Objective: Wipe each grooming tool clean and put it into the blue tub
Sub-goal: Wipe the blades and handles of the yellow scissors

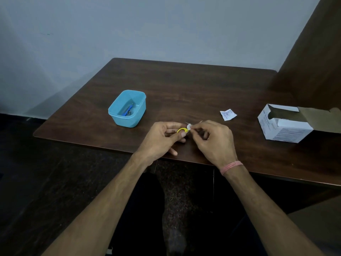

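My left hand [164, 137] grips a small tool with a yellow ring handle [181, 129] just above the near middle of the table; most of the tool is hidden by my fingers. My right hand [212, 141] pinches a small white wipe [189, 126] against the tool, right beside the yellow ring. The blue tub [137, 115] stands open to the left of my hands. Inside it lies a tool with a blue handle [128, 110] and metal parts.
A torn white wipe sachet [228, 114] lies on the dark wooden table [184, 85] to the right of my hands. An opened white cardboard box [285, 124] stands at the table's right. The table's near edge runs under my wrists.
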The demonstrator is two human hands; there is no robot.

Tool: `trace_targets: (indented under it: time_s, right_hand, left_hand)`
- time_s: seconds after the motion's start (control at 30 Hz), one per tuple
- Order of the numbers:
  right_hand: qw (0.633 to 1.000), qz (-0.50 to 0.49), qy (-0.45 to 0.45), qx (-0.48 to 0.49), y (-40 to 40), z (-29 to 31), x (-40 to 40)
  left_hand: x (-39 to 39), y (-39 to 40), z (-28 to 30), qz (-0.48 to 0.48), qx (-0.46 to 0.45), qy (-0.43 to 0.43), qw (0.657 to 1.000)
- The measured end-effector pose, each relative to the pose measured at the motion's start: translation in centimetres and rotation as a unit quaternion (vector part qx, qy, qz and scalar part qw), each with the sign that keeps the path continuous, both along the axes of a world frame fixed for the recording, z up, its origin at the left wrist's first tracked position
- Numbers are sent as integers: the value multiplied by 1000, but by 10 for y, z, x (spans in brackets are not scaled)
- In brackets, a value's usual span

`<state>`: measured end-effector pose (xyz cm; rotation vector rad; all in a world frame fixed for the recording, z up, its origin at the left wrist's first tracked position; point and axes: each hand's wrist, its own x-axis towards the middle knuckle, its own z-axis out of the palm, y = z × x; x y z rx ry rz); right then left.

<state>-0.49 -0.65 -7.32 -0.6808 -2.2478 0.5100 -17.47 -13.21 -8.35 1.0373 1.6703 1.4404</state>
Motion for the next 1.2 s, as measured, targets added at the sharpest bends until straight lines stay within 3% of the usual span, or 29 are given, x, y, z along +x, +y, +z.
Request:
trace_targets:
  time_s: [0.13, 0.27, 0.4, 0.53, 0.67, 0.77, 0.9, 1.03, 1.2]
  right_hand:
    - [1000, 25, -1, 7, -4, -1, 1]
    - [999, -25, 15, -14, 2, -4, 0]
    - [1000, 9, -2, 22, -5, -3, 1]
    - [999, -37, 11, 8, 0, -5, 1]
    - [999, -2, -9, 41, -3, -8, 0]
    - [999, -45, 0, 18, 2, -8, 1]
    - [999, 0, -25, 34, -1, -9, 0]
    - [998, -55, 1, 7, 3, -10, 0]
    - [999, -25, -16, 26, -1, -10, 0]
  left_hand:
    - [0, -1, -1, -3, 5, 0, 1000]
    - [1, -1, 1, 4, -5, 8, 1000]
    - [2, -2, 3, -2, -2, 11, 1000]
    - [4, -2, 3, 4, -7, 11, 1000]
    - [3, -2, 3, 1, -7, 13, 1000]
    - [4, -2, 3, 4, -11, 16, 1000]
    - [3, -2, 3, -3, -10, 23, 1000]
    - [2, -2, 2, -5, -12, 22, 1000]
    - [1, -3, 1, -12, -5, 29, 1000]
